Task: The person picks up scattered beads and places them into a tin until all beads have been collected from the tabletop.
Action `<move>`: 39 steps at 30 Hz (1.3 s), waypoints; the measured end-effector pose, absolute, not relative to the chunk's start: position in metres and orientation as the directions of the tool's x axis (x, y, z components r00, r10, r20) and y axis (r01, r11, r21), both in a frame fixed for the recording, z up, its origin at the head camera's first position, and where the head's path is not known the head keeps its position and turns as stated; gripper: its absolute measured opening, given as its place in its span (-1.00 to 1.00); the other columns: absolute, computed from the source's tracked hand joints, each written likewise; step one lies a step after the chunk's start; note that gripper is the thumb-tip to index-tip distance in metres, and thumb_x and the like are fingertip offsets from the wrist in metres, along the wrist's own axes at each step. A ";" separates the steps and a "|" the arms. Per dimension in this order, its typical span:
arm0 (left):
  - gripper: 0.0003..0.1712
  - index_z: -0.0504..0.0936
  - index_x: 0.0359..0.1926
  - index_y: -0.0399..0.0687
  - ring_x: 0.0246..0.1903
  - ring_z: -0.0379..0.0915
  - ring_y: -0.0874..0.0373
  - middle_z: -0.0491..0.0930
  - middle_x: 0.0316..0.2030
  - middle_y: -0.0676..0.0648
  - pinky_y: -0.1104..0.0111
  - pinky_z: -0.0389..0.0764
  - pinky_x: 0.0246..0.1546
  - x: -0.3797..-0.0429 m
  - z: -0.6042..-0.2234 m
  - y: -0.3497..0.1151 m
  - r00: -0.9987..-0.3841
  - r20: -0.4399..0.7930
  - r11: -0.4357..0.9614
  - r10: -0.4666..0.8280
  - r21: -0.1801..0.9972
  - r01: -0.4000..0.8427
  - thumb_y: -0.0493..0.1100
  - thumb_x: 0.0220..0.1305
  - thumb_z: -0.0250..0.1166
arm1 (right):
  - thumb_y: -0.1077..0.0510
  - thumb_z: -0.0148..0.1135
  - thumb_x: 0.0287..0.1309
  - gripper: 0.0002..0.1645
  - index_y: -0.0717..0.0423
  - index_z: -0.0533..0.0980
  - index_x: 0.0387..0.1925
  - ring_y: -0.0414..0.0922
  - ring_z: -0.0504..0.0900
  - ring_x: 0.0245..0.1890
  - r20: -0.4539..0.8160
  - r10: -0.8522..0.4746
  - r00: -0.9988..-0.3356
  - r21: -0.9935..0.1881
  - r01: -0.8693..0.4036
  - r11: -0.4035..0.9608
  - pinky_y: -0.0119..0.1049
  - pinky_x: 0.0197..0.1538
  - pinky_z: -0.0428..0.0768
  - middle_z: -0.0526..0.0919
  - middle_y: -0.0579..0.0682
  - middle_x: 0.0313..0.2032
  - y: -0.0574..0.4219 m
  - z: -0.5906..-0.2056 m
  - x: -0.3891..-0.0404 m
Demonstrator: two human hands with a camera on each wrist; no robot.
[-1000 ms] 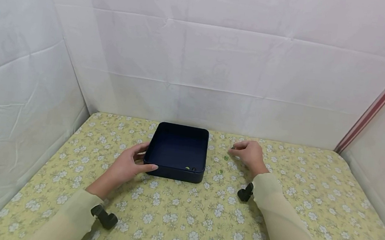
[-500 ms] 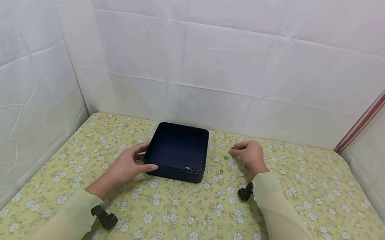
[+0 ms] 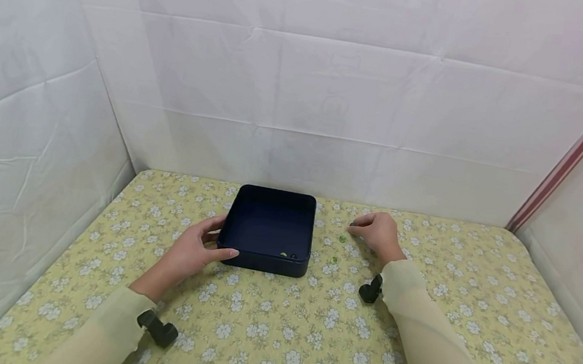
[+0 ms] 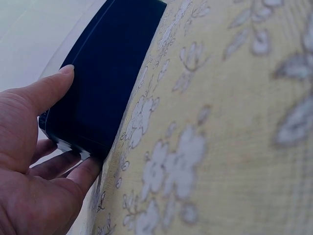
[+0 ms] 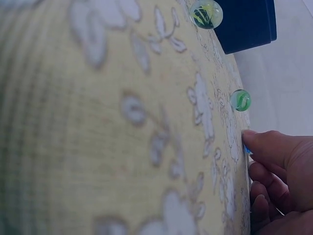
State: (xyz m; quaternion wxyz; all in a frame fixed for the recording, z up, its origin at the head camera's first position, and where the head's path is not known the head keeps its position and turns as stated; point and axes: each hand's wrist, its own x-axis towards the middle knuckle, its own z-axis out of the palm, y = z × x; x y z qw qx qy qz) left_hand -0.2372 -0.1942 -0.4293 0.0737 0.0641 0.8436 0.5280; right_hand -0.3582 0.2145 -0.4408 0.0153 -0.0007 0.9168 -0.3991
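Observation:
A square dark blue box with no lid stands on the table. My left hand grips its near left corner, thumb on the front wall and fingers against the left side. In the left wrist view the thumb lies on the box wall. Inside, near the front wall, lie a yellowish marble and a dark marble. Right of the box, my right hand pinches a small blue marble at the tablecloth, mostly hidden by thumb and fingertips.
Two clear marbles lie on the floral tablecloth between box and right hand: one with green swirls, another with yellow-green swirls. White sheeting rises behind the table and at both sides.
The left hand and the box stay put. My right hand has shifted only very slightly, and a little more of the blue marble shows at its fingertips.

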 end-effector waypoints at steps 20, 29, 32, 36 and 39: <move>0.09 0.10 0.63 0.14 0.49 0.23 -0.22 0.15 0.58 -0.14 -0.01 0.55 0.32 -0.237 -0.427 -0.193 -0.982 -0.057 0.447 0.179 0.894 0.030 0.13 0.23 0.50 | -0.01 0.47 0.24 -0.62 0.06 0.74 0.03 0.13 0.64 0.16 -0.073 -0.019 -0.997 -0.761 0.044 0.647 0.04 0.13 0.70 0.66 0.15 0.21 0.218 -0.437 -0.352; 0.08 0.10 0.63 0.13 0.49 0.23 -0.22 0.15 0.58 -0.14 -0.01 0.55 0.32 -0.238 -0.428 -0.193 -0.982 -0.056 0.442 0.179 0.897 0.029 0.10 0.24 0.50 | -0.04 0.45 0.26 -0.62 0.04 0.74 0.04 0.12 0.61 0.22 -0.066 -0.021 -0.998 -0.789 0.039 0.613 0.04 0.16 0.68 0.66 0.12 0.22 0.219 -0.434 -0.347; 0.09 0.10 0.63 0.13 0.48 0.24 -0.22 0.15 0.58 -0.14 0.00 0.57 0.31 -0.237 -0.428 -0.193 -0.982 -0.057 0.436 0.181 0.899 0.029 0.12 0.23 0.51 | -0.05 0.44 0.27 -0.63 0.01 0.75 0.03 0.11 0.62 0.21 -0.053 -0.024 -0.998 -0.795 0.028 0.606 0.04 0.15 0.69 0.67 0.10 0.21 0.217 -0.432 -0.345; 0.09 0.10 0.63 0.13 0.48 0.24 -0.22 0.15 0.58 -0.14 0.01 0.58 0.30 -0.238 -0.428 -0.194 -0.981 -0.058 0.433 0.183 0.901 0.028 0.12 0.23 0.51 | -0.07 0.43 0.27 -0.64 -0.01 0.75 0.02 0.08 0.66 0.14 -0.019 -0.031 -0.999 -0.796 -0.003 0.605 0.02 0.11 0.71 0.69 0.09 0.18 0.212 -0.429 -0.341; 0.09 0.09 0.63 0.13 0.48 0.24 -0.22 0.14 0.58 -0.13 0.01 0.58 0.29 -0.237 -0.428 -0.194 -0.981 -0.060 0.433 0.184 0.901 0.026 0.12 0.23 0.50 | -0.08 0.43 0.28 -0.64 -0.01 0.75 0.01 0.06 0.67 0.12 0.000 -0.044 -0.999 -0.801 -0.026 0.598 0.00 0.11 0.71 0.70 0.07 0.16 0.210 -0.427 -0.337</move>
